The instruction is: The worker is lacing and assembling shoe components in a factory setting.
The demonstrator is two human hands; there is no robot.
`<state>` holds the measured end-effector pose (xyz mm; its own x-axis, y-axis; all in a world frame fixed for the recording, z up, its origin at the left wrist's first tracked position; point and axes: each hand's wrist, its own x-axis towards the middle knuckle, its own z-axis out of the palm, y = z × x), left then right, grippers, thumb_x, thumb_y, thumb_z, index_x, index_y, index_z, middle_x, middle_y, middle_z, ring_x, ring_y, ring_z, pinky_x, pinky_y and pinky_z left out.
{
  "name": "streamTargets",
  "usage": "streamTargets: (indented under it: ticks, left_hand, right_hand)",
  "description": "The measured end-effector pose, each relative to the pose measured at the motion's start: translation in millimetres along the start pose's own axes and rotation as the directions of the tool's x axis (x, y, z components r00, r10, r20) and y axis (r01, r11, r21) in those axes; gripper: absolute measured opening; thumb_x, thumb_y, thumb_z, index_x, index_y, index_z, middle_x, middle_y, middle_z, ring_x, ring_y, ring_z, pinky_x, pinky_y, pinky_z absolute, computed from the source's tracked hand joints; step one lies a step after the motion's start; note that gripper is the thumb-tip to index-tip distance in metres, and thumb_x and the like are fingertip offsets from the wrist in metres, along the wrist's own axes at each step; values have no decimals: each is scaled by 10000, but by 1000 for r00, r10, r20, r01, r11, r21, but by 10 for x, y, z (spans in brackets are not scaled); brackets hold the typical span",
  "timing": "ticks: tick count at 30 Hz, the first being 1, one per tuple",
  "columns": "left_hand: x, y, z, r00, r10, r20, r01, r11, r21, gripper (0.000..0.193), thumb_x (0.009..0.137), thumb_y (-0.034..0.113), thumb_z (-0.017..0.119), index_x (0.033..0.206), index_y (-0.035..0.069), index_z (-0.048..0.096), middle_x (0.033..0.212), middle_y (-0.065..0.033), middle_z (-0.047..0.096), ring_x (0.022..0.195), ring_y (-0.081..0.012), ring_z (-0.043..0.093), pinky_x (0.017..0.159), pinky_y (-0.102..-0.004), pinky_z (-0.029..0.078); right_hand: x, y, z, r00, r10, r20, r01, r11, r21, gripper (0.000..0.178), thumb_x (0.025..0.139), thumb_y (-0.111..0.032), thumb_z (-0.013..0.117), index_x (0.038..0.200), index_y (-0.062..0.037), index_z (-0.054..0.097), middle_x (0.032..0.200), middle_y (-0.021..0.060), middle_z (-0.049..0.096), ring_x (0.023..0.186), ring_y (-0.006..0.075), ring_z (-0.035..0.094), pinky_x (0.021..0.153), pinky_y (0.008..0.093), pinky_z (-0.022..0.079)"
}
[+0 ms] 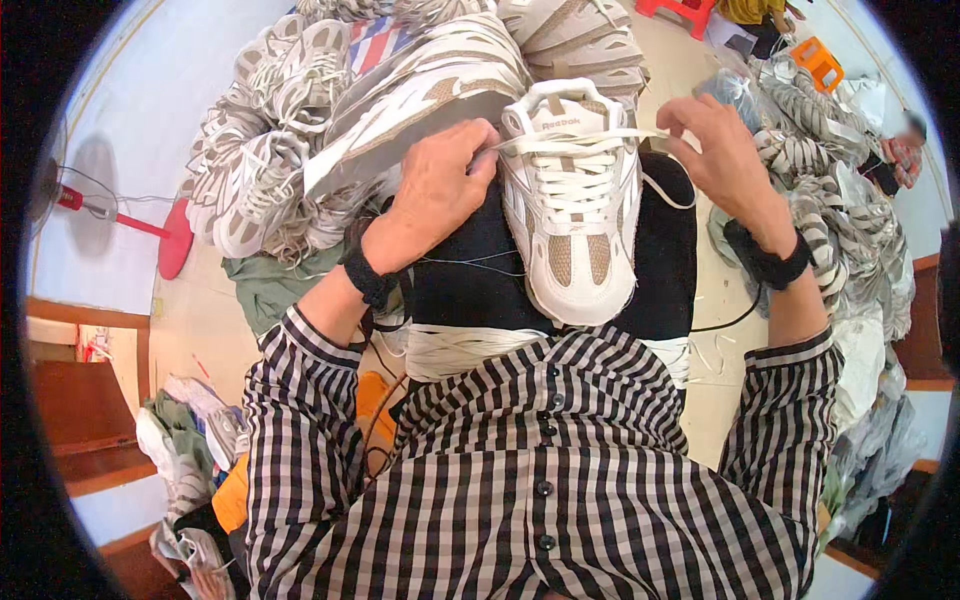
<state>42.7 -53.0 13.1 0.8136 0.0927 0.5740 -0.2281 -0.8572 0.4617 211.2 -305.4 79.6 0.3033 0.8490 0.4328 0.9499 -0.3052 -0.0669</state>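
A white and beige sneaker upper (573, 205) lies on the black surface (668, 250) in front of me, its toe pointing toward my body. Flat white laces (576, 190) criss-cross through its eyelets, and no sole shows on it. At the collar's left side, my left hand (447, 183) pinches one end of the lace between thumb and fingers. My right hand (722, 155), raised to the right of the collar, grips the other end (645, 133), drawn out sideways across the tongue. A loose loop of lace hangs beside the upper's right edge.
Stacked uppers (430, 95) and laced ones (275, 150) pile up at the far left. Bundles of spare white laces (470, 350) lie near my lap. More uppers (815, 215) and plastic bags line the right. A red-based fan (175, 240) stands left; another person (903, 155) is far right.
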Motion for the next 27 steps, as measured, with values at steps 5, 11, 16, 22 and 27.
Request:
streamTargets:
  ticks: [5, 11, 16, 22, 27]
  left_hand:
    - [34, -19, -117, 982, 176, -73, -140, 926, 349, 174, 794, 26, 607, 963, 61, 590, 819, -129, 628, 749, -303, 625, 636, -385, 492]
    - [48, -27, -261, 947, 310, -84, -230, 836, 498, 215, 776, 0, 602, 986, 43, 582, 804, -117, 623, 733, -280, 629, 611, -347, 494]
    - [-65, -34, -277, 974, 226, 2, -189, 809, 557, 226, 771, 16, 611, 993, 47, 584, 803, -107, 629, 712, -266, 632, 599, -343, 492]
    - [-32, -26, -300, 966, 235, -104, -154, 852, 500, 221, 790, 23, 605, 1005, 73, 600, 806, -98, 647, 674, -254, 631, 574, -350, 489]
    - [74, -38, -347, 918, 303, -256, -118, 826, 551, 234, 812, 23, 595, 1035, 91, 610, 757, -103, 648, 623, -256, 624, 548, -344, 475]
  right_hand:
    - [-17, -20, 74, 995, -81, -60, 65, 971, -232, 100, 801, -108, 576, 889, -60, 572, 827, 95, 579, 869, 274, 532, 684, 403, 437]
    - [43, -13, -53, 996, 56, 74, -73, 968, 241, 130, 874, -173, 540, 875, -50, 579, 772, 56, 563, 693, 200, 546, 599, 291, 445]
    - [15, 102, -284, 882, 320, 345, -467, 507, 724, 185, 906, -286, 534, 901, -118, 610, 692, -71, 511, 546, -4, 436, 458, 163, 373]
    - [51, 46, -341, 849, 283, 446, -487, 747, 454, 112, 817, -171, 623, 883, -83, 606, 657, -70, 495, 585, 38, 424, 499, 198, 358]
    - [1, -28, -384, 902, 131, 411, -258, 928, 269, 142, 791, -91, 586, 865, 30, 588, 659, 113, 564, 596, 189, 516, 575, 320, 431]
